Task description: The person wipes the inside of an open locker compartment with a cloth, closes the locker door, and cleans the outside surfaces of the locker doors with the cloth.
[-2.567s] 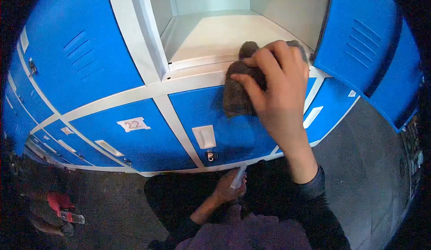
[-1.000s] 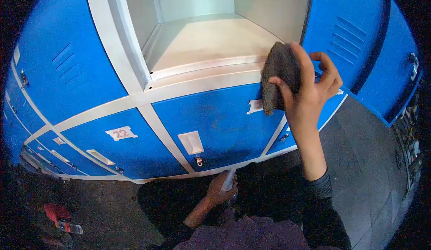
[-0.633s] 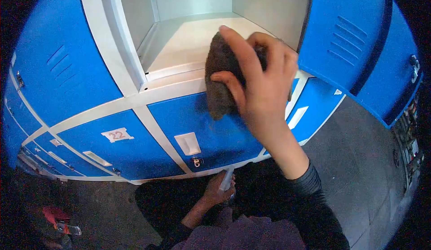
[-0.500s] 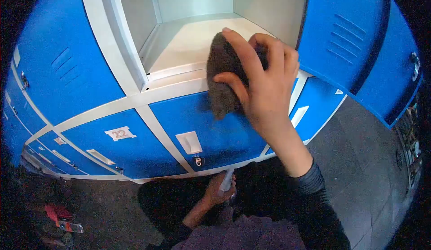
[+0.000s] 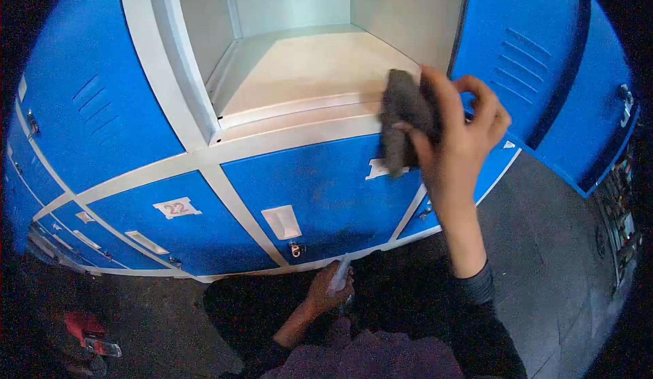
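My right hand (image 5: 462, 137) grips a dark grey cloth (image 5: 408, 117), slightly blurred, between thumb and fingers. The cloth lies over the right part of the white front edge (image 5: 299, 126) of an open locker compartment (image 5: 306, 62) and partly hides a white label (image 5: 378, 168) on the blue door below. Low in the view, close to my lap, my left hand (image 5: 328, 289) is closed around a pale, translucent object (image 5: 340, 275); its lower part is hidden, so its kind is unclear.
An open blue locker door (image 5: 520, 59) swings out at the right. Closed blue doors (image 5: 102, 107) fill the left, one with a label marked 22 (image 5: 177, 207). A red item (image 5: 84, 324) is on the dark floor at lower left.
My right hand has moved right with the grey cloth along the compartment's front edge, uncovering more of the door below. My left hand stays in about the same place.
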`<state>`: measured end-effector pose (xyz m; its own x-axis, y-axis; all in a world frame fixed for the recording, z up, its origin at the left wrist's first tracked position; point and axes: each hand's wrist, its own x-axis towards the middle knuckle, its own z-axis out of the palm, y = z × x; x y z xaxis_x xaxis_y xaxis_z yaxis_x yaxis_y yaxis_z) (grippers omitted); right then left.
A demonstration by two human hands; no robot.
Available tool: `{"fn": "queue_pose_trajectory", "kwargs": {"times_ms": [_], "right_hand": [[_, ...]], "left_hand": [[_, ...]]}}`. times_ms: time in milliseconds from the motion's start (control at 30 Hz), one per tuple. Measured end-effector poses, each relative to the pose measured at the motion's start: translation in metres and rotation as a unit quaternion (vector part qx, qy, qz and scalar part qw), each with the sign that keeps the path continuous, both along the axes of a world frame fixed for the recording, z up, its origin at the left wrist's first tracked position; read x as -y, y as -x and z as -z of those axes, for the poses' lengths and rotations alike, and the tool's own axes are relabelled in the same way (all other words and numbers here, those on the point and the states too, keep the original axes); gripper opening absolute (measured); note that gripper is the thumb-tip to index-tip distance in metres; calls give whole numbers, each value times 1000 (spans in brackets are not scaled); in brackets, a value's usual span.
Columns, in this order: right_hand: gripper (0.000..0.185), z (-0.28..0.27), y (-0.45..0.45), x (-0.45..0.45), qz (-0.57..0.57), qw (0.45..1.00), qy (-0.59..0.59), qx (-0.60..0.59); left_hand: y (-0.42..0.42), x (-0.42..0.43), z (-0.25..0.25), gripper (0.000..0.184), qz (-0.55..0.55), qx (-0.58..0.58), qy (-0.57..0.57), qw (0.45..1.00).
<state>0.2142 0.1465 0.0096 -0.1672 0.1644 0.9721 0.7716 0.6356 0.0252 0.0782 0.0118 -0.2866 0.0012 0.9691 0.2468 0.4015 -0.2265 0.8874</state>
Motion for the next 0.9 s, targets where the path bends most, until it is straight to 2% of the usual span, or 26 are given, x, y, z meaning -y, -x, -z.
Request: {"fn": "queue_pose_trajectory", "kwargs": {"times_ms": [133, 233, 333, 433, 533, 600, 633, 733, 833, 900], "right_hand": [[67, 6, 42, 15, -102, 995, -14, 7], [65, 12, 69, 24, -158, 987, -3, 19], [67, 8, 67, 25, -177, 983, 38, 22], [69, 9, 47, 16, -111, 994, -3, 25], [71, 8, 13, 3, 2, 1000, -14, -1], [72, 6, -8, -2, 53, 998, 2, -23], [73, 6, -11, -3, 59, 998, -2, -26], [76, 10, -11, -7, 66, 997, -12, -35], [74, 1, -6, 1, 50, 997, 37, -33], [73, -2, 6, 7, -8, 999, 36, -18]], "left_hand": [[-2, 2, 3, 34, -13, 52, 50, 997], [-7, 4, -3, 35, -46, 11, 40, 998], [-7, 4, 0, 35, -44, 34, 60, 997], [-3, 6, 0, 35, -38, -43, 0, 998], [-8, 4, 3, 35, -71, 19, 13, 997], [-5, 3, 2, 35, -60, -33, 26, 997], [-4, 1, 1, 34, -53, -60, 32, 996], [-6, -1, -1, 33, -38, -19, 31, 999], [-4, -1, 1, 34, -45, -29, 27, 998], [-3, 0, 7, 36, -37, -23, 18, 999]]}}
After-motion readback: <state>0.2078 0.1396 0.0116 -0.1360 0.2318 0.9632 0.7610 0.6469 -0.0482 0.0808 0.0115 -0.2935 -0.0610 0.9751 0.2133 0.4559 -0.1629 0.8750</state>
